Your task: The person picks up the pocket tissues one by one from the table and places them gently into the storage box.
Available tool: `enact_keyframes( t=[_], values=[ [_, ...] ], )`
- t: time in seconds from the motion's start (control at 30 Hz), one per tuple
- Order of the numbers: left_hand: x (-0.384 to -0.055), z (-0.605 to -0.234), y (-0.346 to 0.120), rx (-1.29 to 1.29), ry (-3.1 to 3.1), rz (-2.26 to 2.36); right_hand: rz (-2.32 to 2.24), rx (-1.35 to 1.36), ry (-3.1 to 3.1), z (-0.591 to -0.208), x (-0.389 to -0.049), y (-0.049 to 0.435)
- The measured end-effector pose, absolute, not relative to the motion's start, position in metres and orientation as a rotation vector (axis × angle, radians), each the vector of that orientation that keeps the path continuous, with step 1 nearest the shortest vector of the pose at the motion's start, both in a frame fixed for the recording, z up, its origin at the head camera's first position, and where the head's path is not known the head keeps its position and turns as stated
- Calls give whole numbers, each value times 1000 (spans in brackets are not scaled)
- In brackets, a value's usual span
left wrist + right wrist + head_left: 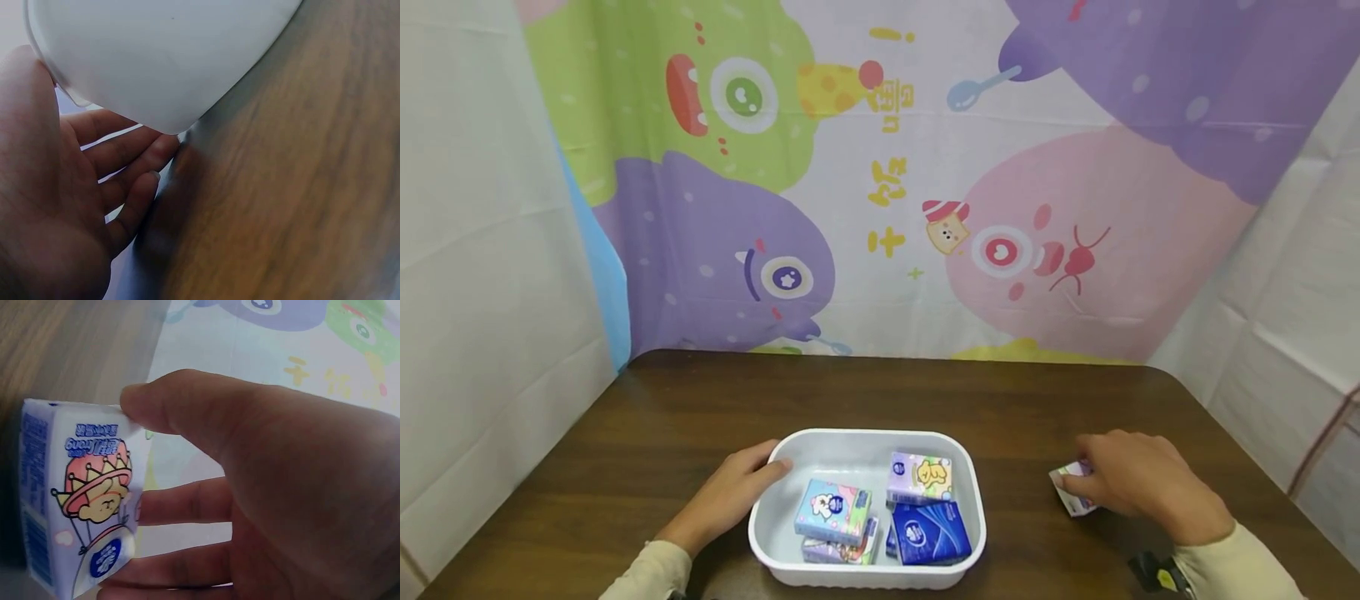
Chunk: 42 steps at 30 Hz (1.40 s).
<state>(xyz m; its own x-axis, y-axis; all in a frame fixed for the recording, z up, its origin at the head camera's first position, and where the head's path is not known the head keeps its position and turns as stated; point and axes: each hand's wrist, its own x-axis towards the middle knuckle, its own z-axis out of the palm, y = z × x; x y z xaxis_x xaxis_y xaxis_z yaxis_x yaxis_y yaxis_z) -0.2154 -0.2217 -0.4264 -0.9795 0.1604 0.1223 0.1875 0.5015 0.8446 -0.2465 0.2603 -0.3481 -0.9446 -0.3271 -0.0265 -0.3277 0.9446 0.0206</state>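
Note:
A white plastic basin (865, 575) stands near the front of the table. My left hand (730, 492) holds its left end, thumb over the rim and the other fingers against the outside. To the right of the basin, my right hand (1138, 479) pinches a small tissue pack (94, 500) between thumb and fingers. This pack is white and lilac, with a crowned cartoon figure on its face. Inside the basin lie a light blue and pink tissue pack (827, 504), a lilac pack with a yellow bear (917, 479) and a dark blue pack (928, 533), with others partly hidden underneath.
The brown wooden table (880, 392) has rounded far corners. Behind it hangs a curtain (880, 317) with cartoon monsters, and pale cloth hangs at both sides. A dark strap (1157, 575) is at the right wrist.

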Motion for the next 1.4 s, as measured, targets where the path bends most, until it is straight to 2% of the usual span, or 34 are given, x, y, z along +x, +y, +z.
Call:
enact_keyframes(
  t=[0.63,1.4],
  values=[
    [-215,-426,-222,-316,-2692,-1535,-38,-597,3154,-353,-248,240],
    [-215,-427,-222,-296,-2696,-1532,-145,-498,3260,-355,-250,212]
  ],
)
